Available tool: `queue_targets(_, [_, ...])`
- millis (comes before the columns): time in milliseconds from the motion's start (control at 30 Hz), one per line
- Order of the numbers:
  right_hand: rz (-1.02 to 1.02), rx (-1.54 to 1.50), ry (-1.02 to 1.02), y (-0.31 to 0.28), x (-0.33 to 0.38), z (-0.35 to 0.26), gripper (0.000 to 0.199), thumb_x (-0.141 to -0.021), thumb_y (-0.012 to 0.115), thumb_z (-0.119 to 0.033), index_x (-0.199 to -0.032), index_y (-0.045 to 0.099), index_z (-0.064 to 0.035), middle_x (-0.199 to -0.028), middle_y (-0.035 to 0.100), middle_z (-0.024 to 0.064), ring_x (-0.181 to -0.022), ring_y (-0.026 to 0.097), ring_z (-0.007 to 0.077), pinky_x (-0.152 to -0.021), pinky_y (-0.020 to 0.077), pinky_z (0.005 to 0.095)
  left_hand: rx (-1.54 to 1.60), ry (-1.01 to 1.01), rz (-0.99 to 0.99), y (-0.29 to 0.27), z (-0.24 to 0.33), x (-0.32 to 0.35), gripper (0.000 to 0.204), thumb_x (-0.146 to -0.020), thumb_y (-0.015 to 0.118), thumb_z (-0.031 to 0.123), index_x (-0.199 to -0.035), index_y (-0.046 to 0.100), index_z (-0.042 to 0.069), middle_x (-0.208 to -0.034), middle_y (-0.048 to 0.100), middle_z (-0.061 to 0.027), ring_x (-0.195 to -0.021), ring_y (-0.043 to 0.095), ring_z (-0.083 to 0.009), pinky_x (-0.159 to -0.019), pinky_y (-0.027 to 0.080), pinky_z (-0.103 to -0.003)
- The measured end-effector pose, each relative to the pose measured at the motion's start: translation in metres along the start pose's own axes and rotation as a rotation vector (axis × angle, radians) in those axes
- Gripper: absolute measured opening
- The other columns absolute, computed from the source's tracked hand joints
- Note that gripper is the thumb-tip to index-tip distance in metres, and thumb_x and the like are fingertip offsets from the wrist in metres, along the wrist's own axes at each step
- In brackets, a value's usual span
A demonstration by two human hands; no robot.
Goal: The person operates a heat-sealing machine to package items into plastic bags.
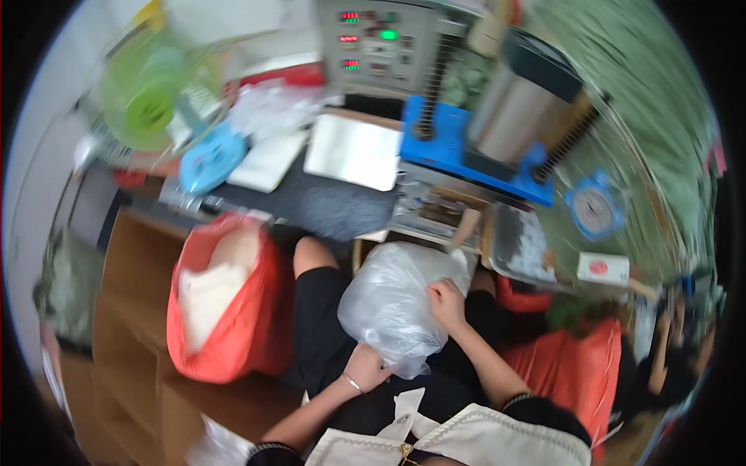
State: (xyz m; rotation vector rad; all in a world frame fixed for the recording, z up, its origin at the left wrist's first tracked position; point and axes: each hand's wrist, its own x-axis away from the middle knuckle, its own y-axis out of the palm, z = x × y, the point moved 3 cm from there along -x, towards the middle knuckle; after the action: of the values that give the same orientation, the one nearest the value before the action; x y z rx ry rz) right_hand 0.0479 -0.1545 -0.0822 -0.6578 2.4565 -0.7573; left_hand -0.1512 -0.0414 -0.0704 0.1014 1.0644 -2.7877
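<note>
A bulging translucent plastic bag rests on my lap, between my knees and against the table's edge. Its filling shows only as a pale mass through the film. My left hand is closed on the bag's gathered near edge; a thin bracelet circles that wrist. On the bag's right side, my right hand has its fingers curled together and pinches the plastic film. Beside my left knee stands an open red bag with white material inside.
A blue press with springs stands on the table, a control box behind it. A metal tray of white pieces, a blue dial scale and an open notebook lie around. Cardboard boxes stand left; another person's arm shows right.
</note>
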Motion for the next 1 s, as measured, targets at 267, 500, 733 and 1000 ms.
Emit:
queue_targets(267, [0.017,-0.317,-0.151,-0.115,-0.055,-0.121,0.012,-0.091,0.053,-0.009,-0.083,0.054,-0.0006,-0.079,0.048,0.0006,-0.073,0.044,0.0114,-0.067,0.0373,0.0240,0.330,0.194,0.687,-0.152,0.097,0.012,0.023,-0.072,0.067,0.013,-0.090,0.059,0.002,-0.089,0.059,-0.0122,-0.082,0.057,-0.0305,-0.076,0.046,-0.038])
queue_targets(500, [-0.328,-0.818,-0.282,-0.076,-0.065,-0.255,0.013,-0.093,0.050,-0.009,-0.086,0.053,0.0022,-0.089,0.054,0.0037,-0.082,0.047,0.0103,-0.077,0.0380,0.0232,0.548,0.332,1.275,-0.250,0.113,0.145,0.023,-0.081,0.061,-0.003,-0.101,0.052,0.003,-0.095,0.055,-0.0018,-0.092,0.056,-0.0118,-0.079,0.047,-0.027])
queue_targets(733, [-1.347,-0.983,-0.455,0.029,0.066,-0.399,0.010,-0.091,0.057,-0.010,-0.091,0.060,-0.0003,-0.077,0.057,-0.0002,-0.070,0.051,0.0026,-0.062,0.0414,0.0189,0.749,0.208,1.903,-0.209,0.170,0.483,0.037,-0.089,0.054,0.011,-0.123,0.043,0.003,-0.114,0.052,-0.0070,-0.102,0.054,-0.0173,-0.087,0.047,-0.030])
queue_targets(1000, [-1.607,-0.400,-1.245,0.116,0.159,-0.293,0.041,-0.083,0.063,-0.022,-0.115,0.052,0.0021,-0.108,0.058,0.0170,-0.104,0.055,0.0323,-0.087,0.0456,0.0400,0.389,-0.954,1.858,-0.093,-0.073,0.562,0.045,-0.093,0.051,0.025,-0.129,0.046,0.000,-0.122,0.055,-0.0113,-0.108,0.055,-0.0192,-0.088,0.049,-0.037])
